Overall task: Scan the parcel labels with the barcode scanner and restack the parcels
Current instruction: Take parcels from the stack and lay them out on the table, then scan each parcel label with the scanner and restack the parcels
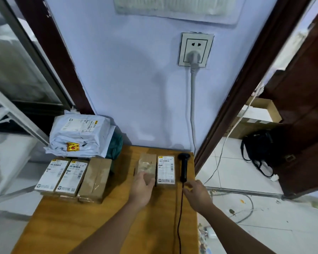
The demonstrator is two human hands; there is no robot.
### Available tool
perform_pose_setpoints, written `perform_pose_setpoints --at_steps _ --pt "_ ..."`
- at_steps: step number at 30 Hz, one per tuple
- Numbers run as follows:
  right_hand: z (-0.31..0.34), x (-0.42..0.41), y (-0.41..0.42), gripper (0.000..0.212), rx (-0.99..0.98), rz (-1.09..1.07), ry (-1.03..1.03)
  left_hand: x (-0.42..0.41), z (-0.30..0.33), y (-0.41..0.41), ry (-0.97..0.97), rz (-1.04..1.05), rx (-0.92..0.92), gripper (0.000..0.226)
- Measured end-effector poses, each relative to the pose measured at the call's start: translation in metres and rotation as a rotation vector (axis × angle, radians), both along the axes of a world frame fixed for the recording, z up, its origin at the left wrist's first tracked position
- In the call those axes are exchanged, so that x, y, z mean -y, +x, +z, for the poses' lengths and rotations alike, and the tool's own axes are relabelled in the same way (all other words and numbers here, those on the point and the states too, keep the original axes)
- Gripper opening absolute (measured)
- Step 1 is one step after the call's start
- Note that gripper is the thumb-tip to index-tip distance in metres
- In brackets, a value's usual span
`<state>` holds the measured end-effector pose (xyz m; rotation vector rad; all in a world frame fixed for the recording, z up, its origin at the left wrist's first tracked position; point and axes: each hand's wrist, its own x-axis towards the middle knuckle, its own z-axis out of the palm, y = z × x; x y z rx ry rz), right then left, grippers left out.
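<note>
Fingers (pixel 147 177) of the left hand (pixel 142 189) lie on the near end of the plain box (pixel 146 166), loosely curved over it; whether they grip its sides or only rest on top cannot be told. Fingers (pixel 188 184) of the right hand (pixel 198 196) are slightly curled and hold nothing, just short of the near end of the scanner (pixel 183 167), beside its cord (pixel 180 208).

The scanner lies on the counter (pixel 117 208) at the far right, just right of the labelled box (pixel 166 170). Its long axis runs near to far, with the head at the far end, towards the wall, and the handle towards the person.

The two boxes lie side by side, long axes also near to far. The labelled box shows its label upward; the plain box shows only tape and cardboard. Three more boxes (pixel 72 177) stand in a row at the left edge, with mailer bags (pixel 79 134) stacked behind them.

The step in hand appears to be picking up the scanner while steadying a box. To do it well, take the handle from its near end so the head leads. The plain box probably needs turning over to bring its label up. Keep the cord off the boxes so that it does not drag them.
</note>
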<state>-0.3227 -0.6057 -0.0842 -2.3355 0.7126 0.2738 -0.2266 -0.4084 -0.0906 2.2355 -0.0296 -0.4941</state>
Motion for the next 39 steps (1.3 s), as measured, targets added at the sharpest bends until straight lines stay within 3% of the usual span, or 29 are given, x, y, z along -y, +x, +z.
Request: perform_pose_setpoints --at_steps 7,17,22,27,31,39 --pt "-0.004 0.037 -0.001 0.033 -0.004 0.086 0.069 0.033 0.002 -0.024 -0.019 0.123 -0.045 0.046" --pt "-0.016 0.020 0.055 0.052 0.026 0.056 0.374 0.080 -0.022 -0.005 0.014 0.125 -0.047 0.048" --pt "-0.042 0.005 0.068 0.039 0.005 0.075 0.409 0.088 -0.041 0.001 0.061 0.202 0.004 0.047" --pt "-0.046 0.014 0.054 0.045 0.144 -0.155 0.479 0.092 -0.024 -0.009 -0.189 0.412 -0.105 0.048" --pt "-0.034 0.024 0.030 0.031 0.259 -0.324 0.662 0.087 -0.010 -0.026 -0.373 0.483 -0.164 0.046" --pt "-0.017 0.008 -0.006 0.022 0.295 -0.123 0.803 0.054 0.003 -0.050 -0.510 0.416 -0.313 0.040"
